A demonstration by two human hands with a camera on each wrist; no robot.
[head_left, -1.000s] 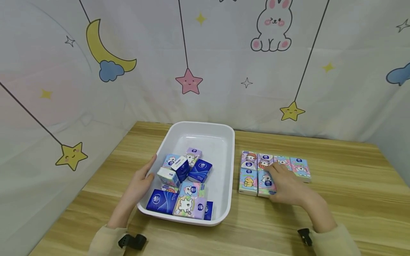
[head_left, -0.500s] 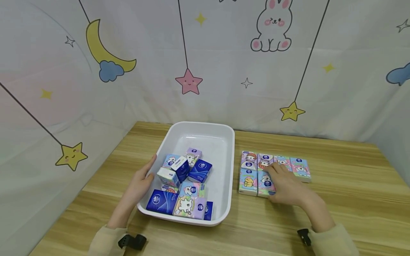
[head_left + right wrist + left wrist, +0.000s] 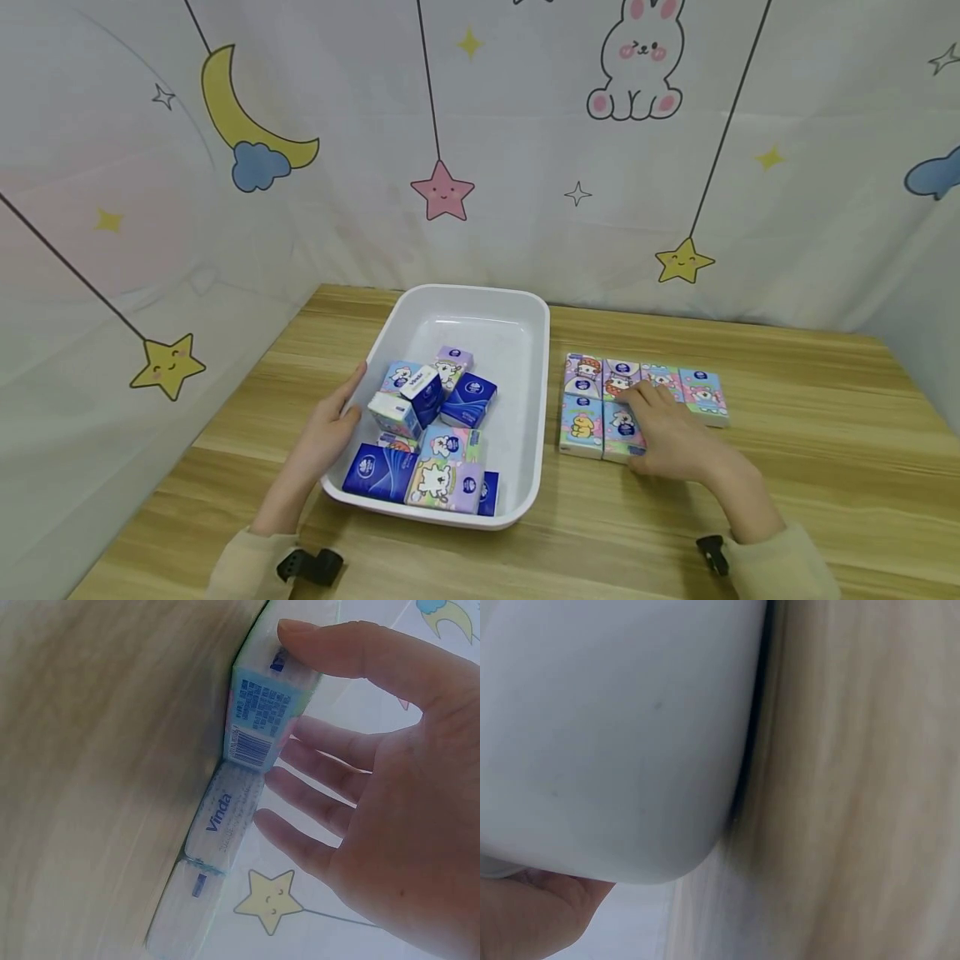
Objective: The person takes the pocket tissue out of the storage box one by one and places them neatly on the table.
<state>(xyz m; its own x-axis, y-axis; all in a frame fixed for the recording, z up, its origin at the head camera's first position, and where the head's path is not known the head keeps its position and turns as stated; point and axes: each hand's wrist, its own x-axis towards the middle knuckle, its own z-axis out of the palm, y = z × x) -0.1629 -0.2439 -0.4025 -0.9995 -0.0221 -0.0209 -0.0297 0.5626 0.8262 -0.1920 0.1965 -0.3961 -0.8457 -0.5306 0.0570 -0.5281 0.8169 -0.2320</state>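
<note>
My left hand (image 3: 326, 433) holds the left side of a white plastic tub (image 3: 545, 400), thumb at the rim and fingers along the outer wall. Inside lie several small tissue packs, some dark blue (image 3: 381, 472), others pastel with cartoon animals (image 3: 452, 446). Right of the tub, my right hand (image 3: 675, 437) grips a pastel tissue pack (image 3: 619, 429), thumb at its near end and fingers reaching over its top. That pack (image 3: 259, 712) lies flat beside a blue pack with a yellow figure (image 3: 582, 427). The hand hides its right part.
Behind these two packs runs a back row of several cartoon tissue packs, ending in a blue-and-green one (image 3: 703, 394) at the right. Everything stands on a wood-grain table (image 3: 840, 467). A printed white curtain (image 3: 517, 242) borders its back and left.
The pack under my right hand has shifted very slightly left toward the one beside it. My left hand and the tub have stayed in place.
</note>
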